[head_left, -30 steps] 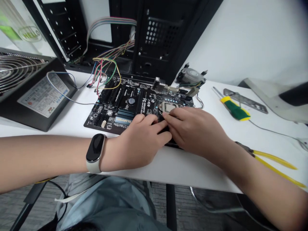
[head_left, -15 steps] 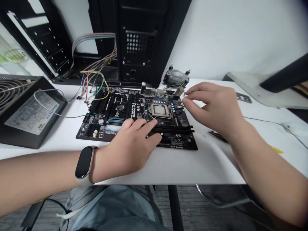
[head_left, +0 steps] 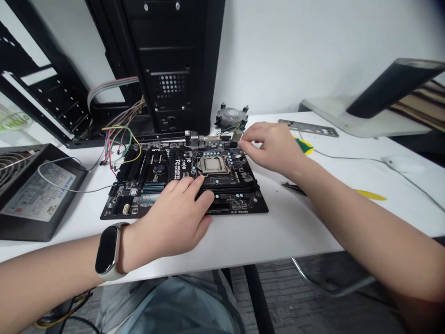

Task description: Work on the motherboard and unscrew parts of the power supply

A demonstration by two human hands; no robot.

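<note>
A black motherboard lies flat on the white table, with a silver processor in its socket. My left hand rests across the board's near edge, its fingers stretched out; the index fingertip touches beside the socket lever. At the board's far right corner, my right hand has thumb and forefinger pinched together close to a pale connector block. Whatever is between those fingertips is hidden or too small to name. Just behind that corner stands a round CPU cooler with thin wires.
An open black computer case stands behind the board, with coloured wires hanging out. A power supply sits at left. Rightward are a metal I/O plate, yellow-handled pliers, a green-yellow object, a white mouse and a monitor stand.
The view has turned right, so everything sits further left in it. My right thumb and forefinger have come together at the board's far right corner. My left hand remains on the board.
</note>
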